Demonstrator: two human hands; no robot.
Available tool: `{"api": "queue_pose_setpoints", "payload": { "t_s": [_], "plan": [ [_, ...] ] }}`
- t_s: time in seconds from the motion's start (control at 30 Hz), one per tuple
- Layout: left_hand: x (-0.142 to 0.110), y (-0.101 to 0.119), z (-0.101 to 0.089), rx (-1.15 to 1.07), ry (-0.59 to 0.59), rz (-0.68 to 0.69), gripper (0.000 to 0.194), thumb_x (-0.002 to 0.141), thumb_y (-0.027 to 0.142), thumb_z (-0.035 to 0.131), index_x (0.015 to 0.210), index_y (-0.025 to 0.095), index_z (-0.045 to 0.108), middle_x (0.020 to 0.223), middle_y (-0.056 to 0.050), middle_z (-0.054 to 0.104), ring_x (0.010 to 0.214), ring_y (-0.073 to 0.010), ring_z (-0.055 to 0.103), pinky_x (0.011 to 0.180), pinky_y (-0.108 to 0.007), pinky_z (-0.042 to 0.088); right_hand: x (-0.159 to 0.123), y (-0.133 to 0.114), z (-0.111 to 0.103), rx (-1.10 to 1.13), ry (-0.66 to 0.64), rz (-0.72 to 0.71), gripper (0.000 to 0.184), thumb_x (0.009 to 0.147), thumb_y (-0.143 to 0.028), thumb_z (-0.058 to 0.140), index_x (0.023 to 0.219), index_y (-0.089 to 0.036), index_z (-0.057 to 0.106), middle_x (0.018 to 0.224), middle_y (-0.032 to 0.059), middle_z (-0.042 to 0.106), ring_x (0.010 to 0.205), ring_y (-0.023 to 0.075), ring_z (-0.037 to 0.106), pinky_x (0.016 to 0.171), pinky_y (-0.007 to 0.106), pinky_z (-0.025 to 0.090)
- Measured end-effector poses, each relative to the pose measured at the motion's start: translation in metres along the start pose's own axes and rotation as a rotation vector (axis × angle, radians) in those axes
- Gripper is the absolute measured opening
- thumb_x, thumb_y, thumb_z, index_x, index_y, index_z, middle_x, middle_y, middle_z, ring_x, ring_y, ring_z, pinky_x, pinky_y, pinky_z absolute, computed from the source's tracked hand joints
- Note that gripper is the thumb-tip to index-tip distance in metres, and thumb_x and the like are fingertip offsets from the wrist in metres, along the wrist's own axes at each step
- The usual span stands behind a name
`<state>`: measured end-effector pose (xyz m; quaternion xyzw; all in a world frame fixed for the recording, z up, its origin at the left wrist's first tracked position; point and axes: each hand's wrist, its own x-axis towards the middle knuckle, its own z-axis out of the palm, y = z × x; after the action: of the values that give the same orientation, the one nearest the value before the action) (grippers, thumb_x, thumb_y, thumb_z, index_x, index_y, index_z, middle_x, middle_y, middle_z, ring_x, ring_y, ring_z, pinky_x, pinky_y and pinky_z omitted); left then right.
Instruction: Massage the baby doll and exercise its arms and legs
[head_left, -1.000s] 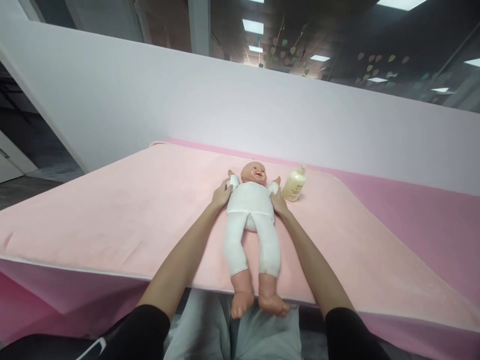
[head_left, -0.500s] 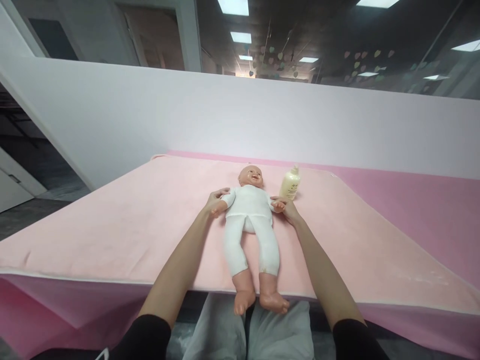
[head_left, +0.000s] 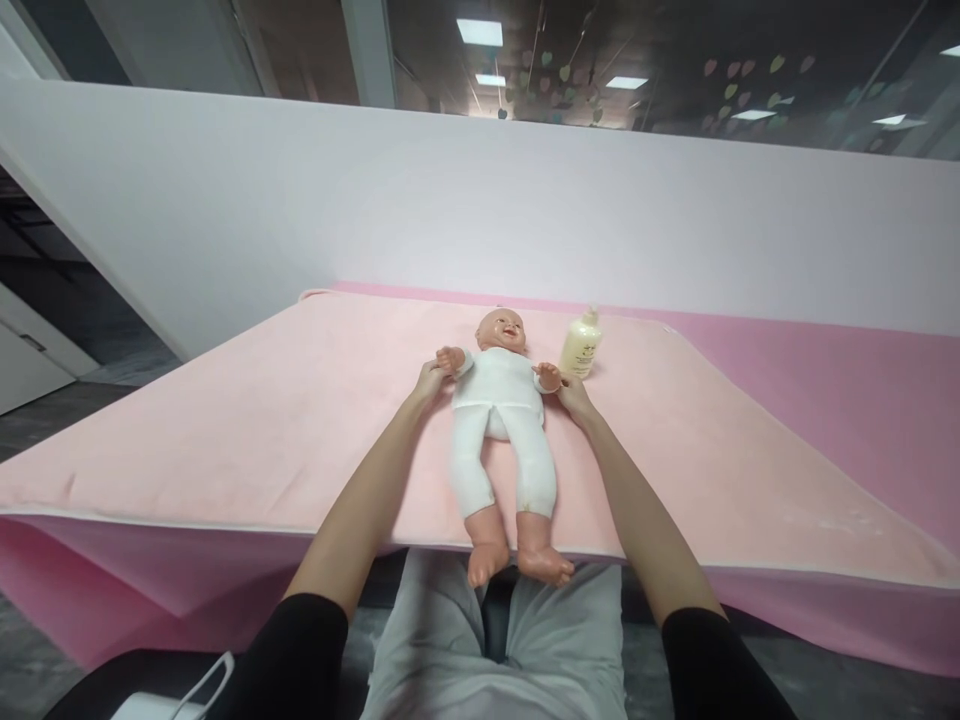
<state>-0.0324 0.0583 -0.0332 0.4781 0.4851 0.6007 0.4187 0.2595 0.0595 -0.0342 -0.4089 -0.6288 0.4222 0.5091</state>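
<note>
A baby doll (head_left: 498, 430) with a white cloth body lies on its back, head away from me and feet reaching past the table's front edge. My left hand (head_left: 430, 381) is closed round the doll's forearm on the left, its fingers partly hidden behind the doll's small hand. On the other side my right hand (head_left: 574, 394) grips the opposite forearm near the wrist, fingertips largely out of sight beneath it. Just beyond my right hand stands a pale yellow pump bottle (head_left: 581, 346), upright and close to the doll's shoulder.
A light pink padded cloth (head_left: 247, 410) covers the table, over a darker pink sheet (head_left: 840, 390). Behind rises a white partition (head_left: 450, 210) with glass above it. Below the front edge are my legs, and a white object with a loop (head_left: 161, 703) sits at lower left.
Both doll forearms have been lifted, the left-side one swinging clearly upward toward its shoulder. My fingers have moved from over the arms to beneath them. The view has tilted down slightly.
</note>
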Motion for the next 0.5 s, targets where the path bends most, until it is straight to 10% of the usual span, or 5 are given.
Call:
{"api": "queue_pose_setpoints", "payload": {
  "t_s": [0.5],
  "plan": [
    [0.007,-0.009,0.002,0.242,-0.005,0.121,0.034,0.083,0.047,0.058,0.091,0.015,0.064,0.086,-0.005,0.066,0.076,-0.0174,0.055,0.071,-0.028,0.043,0.012,0.015,0.005,-0.406,0.115,-0.046,0.027,0.079,-0.038,0.048,0.093,-0.019,0.059,0.093,0.0060,0.067,0.086,0.0222,0.058,0.086,0.039,0.047]
  ]
}}
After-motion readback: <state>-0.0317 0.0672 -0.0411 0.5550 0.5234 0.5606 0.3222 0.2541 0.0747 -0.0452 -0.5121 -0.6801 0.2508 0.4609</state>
